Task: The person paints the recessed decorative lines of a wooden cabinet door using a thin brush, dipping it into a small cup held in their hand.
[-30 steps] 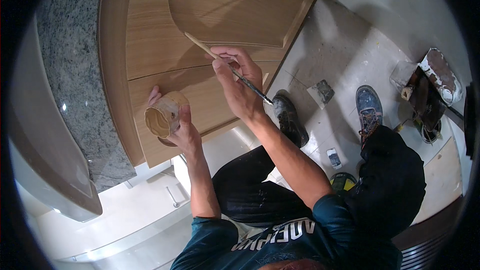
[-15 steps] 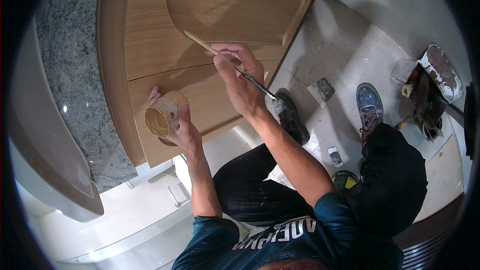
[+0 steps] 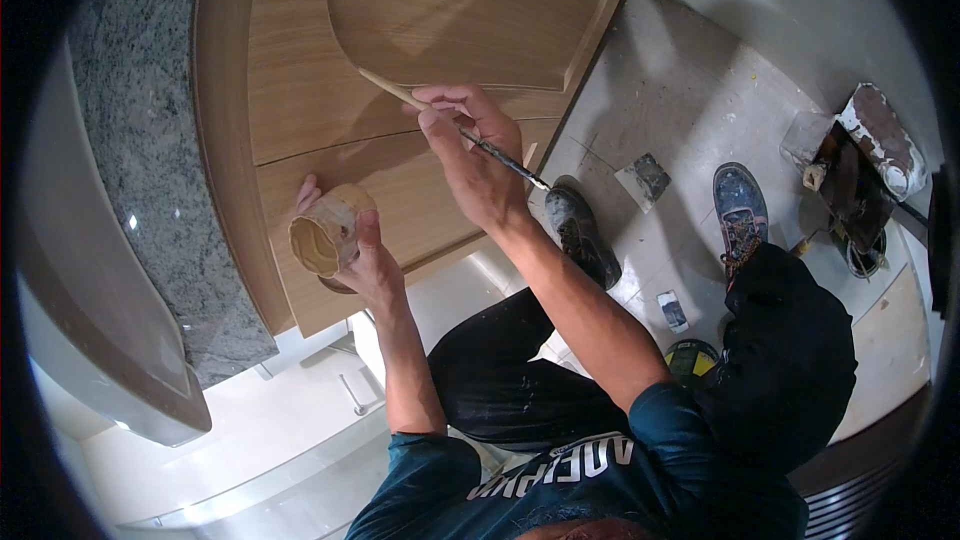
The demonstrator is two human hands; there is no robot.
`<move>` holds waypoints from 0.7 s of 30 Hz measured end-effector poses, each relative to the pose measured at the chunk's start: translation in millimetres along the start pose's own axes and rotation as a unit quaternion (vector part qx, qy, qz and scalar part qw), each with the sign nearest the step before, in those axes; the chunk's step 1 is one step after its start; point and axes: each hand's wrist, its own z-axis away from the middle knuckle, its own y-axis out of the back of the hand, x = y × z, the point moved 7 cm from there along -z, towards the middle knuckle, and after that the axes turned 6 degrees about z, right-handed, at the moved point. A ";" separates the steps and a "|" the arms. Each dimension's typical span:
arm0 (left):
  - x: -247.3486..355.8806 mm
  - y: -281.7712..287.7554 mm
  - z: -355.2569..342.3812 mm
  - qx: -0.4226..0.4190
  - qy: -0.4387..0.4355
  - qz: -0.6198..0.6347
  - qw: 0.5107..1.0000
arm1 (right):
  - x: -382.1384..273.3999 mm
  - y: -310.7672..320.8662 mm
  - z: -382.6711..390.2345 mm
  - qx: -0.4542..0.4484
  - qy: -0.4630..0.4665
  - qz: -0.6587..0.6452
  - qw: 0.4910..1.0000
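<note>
tilted a little flatter than a second ago, the thin brush (image 3: 505,159) has its pale end slightly lower and its dark end slightly higher; the cup (image 3: 348,215) has hardly shifted.

taking twelve as the top of the view, nearest is a dark teal shirt (image 3: 580,500) at six, then black trousers (image 3: 775,360) with pale flecks. bare forearms reach up from the sleeves. the left hand (image 3: 375,270), at nine, is wrapped round the cup, thumb on one side, fingertips showing past the other; the cup looks translucent, beige coats its inside, and its mouth tips toward eight. the right hand (image 3: 478,165), just off centre at twelve, pinches the brush between thumb and fingers, handle toward ten, whitish tip toward four. that tip shows just beside the toe of a scuffed boot (image 3: 582,230); i cannot tell the gap in depth.

beyond the hands, a light wood cupboard front (image 3: 440,20) spans eight to one, with a speckled grey countertop (image 3: 140,120) along it at ten. on the pale tiled floor (image 3: 690,80), a dark-patched square (image 3: 645,183) lies at two and a second boot (image 3: 740,205) stands at three. farther, near half past two, a brown, white-crusted block (image 3: 885,140) sits by the wall (image 3: 780,20).
</note>
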 end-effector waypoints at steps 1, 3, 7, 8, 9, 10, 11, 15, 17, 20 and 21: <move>1.2 -0.8 -0.7 -0.002 -0.004 -0.003 1.000 | -1.7 2.2 0.4 0.013 0.004 -0.002 1.000; 2.5 -1.9 -1.6 -0.002 -0.006 -0.002 1.000 | -5.3 7.0 2.1 0.038 0.012 -0.007 0.999; 0.4 -1.5 0.2 0.000 0.005 0.006 1.000 | -1.1 10.5 1.3 0.054 0.011 -0.010 0.998; -0.5 -1.0 0.3 0.001 0.007 0.007 1.000 | -3.2 7.4 1.0 0.053 0.011 -0.013 0.998; -0.3 -0.8 0.4 0.002 0.002 0.005 1.000 | -4.5 4.2 1.0 0.053 0.012 -0.016 0.998; 0.4 -1.4 0.3 0.002 -0.004 0.003 1.000 | -4.8 1.2 1.0 0.049 0.015 -0.021 0.998; 1.1 -2.1 0.1 0.003 -0.009 0.001 1.000 | -4.9 -1.8 1.1 0.046 0.019 -0.027 0.998; 0.2 -1.4 0.2 0.005 -0.005 0.005 1.000 | -11.4 -5.9 3.3 0.012 -0.011 -0.050 0.999; -0.6 -0.6 0.4 0.005 0.002 0.009 1.000 | -7.4 -4.1 3.6 0.039 -0.004 -0.048 0.998; -2.4 -1.3 0.9 0.008 0.013 0.018 1.000 | -3.8 -6.2 3.5 0.050 0.007 -0.045 0.998; -2.5 -2.0 0.7 0.006 0.011 0.019 1.000 | -3.2 -7.0 3.3 0.049 0.011 -0.045 0.998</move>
